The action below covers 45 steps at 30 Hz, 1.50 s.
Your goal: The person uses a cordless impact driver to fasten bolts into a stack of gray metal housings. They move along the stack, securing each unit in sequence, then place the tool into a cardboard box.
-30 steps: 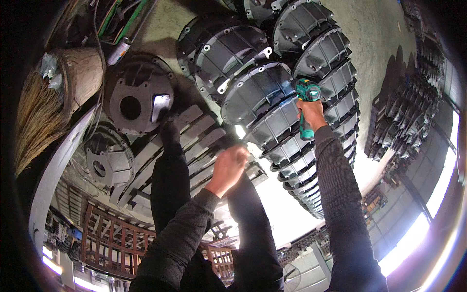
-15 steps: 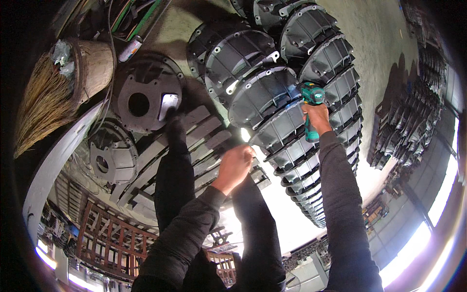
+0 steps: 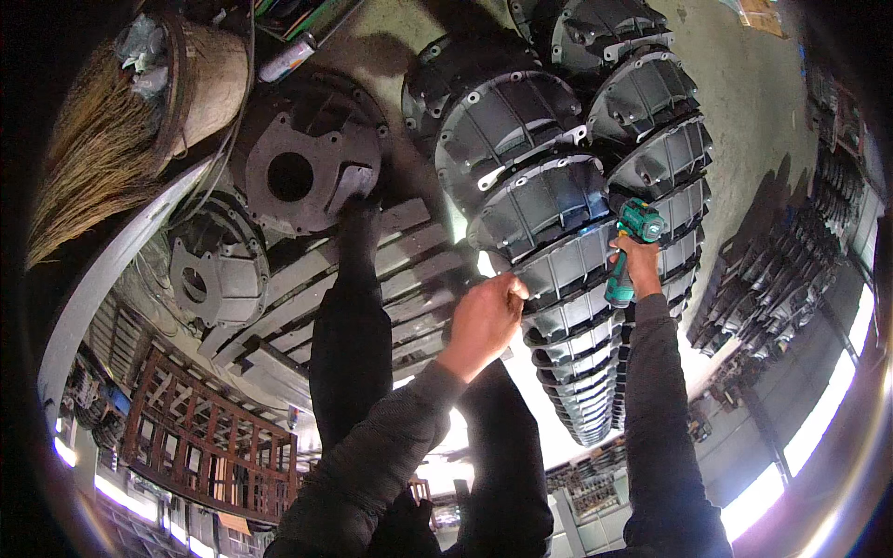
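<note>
My right hand (image 3: 640,264) grips a green-and-black cordless drill (image 3: 642,221) by its handle, over the right side of a stack of dark bell-shaped metal housings (image 3: 558,270). The drill's nose faces the far side, close to a housing's ribbed wall. Fingers curled together, my left hand (image 3: 486,324) is at the left edge of the same stack, by a housing's rim. Whatever its fingertips hold, if anything, is too small to make out. A nearby housing (image 3: 539,200) in the stack has a bluish mark on its ribbed side.
To the left, a flat-faced housing (image 3: 307,172) with a round hole lies past a slatted wooden pallet (image 3: 386,270), and a smaller grey housing (image 3: 216,274) sits nearer. A broom (image 3: 102,158), a wooden barrel (image 3: 209,79) and a spray can (image 3: 288,58) stand or lie far left. More castings (image 3: 772,270) are stacked right.
The view has shifted, so the stack appears farther right. The drill is now tilted, its handle slanting down to the left. My left hand has come up against the stack's left edge.
</note>
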Tool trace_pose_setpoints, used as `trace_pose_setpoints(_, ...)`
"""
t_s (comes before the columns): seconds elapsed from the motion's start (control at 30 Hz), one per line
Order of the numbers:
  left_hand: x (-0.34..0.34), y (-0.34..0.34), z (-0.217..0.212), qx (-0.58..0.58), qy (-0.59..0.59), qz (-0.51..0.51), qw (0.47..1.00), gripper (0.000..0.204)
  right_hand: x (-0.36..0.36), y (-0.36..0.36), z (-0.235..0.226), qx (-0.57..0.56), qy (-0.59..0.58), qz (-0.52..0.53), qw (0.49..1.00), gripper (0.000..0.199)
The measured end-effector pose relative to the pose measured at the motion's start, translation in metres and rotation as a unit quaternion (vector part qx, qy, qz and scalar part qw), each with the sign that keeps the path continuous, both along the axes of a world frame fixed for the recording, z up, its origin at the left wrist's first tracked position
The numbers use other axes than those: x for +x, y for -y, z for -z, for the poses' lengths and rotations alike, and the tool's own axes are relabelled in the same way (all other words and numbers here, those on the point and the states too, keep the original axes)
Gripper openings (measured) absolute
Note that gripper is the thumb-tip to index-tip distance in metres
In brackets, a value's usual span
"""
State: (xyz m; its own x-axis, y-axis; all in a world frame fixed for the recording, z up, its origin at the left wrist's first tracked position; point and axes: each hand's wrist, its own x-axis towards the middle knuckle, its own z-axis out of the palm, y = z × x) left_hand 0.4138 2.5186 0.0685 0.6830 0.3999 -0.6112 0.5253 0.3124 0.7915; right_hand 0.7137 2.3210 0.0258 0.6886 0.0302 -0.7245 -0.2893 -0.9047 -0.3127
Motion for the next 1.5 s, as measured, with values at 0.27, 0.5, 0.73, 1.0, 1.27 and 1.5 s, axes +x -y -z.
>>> trace_pose_setpoints(0.27,0.011,-0.013,-0.003,-0.037,-0.028,0.013,0.999,0.022,0.009,-0.075,-0.031,0.053,0.020,-0.021,0.998,0.020)
trace_pose_setpoints(0.5,0.009,-0.020,-0.001,-0.009,-0.008,0.040,0.999,0.026,0.050,-0.170,0.026,0.136,-0.008,-0.125,0.983,0.022)
trace_pose_setpoints(0.73,0.010,-0.029,-0.005,-0.059,-0.030,0.001,0.998,0.018,0.050,-0.206,0.037,0.044,-0.010,-0.052,0.998,0.021)
trace_pose_setpoints(1.0,0.012,-0.036,-0.007,-0.088,-0.057,-0.022,0.994,0.019,0.061,-0.220,0.032,0.037,-0.048,-0.052,0.997,0.018)
trace_pose_setpoints(1.27,0.015,-0.044,-0.007,-0.037,-0.019,0.011,0.999,0.028,0.082,-0.224,0.036,0.027,-0.119,-0.077,0.989,0.015)
trace_pose_setpoints(1.5,0.027,-0.047,-0.014,-0.076,-0.050,-0.031,0.995,0.018,0.108,-0.250,0.035,-0.074,-0.141,-0.161,0.974,0.017)
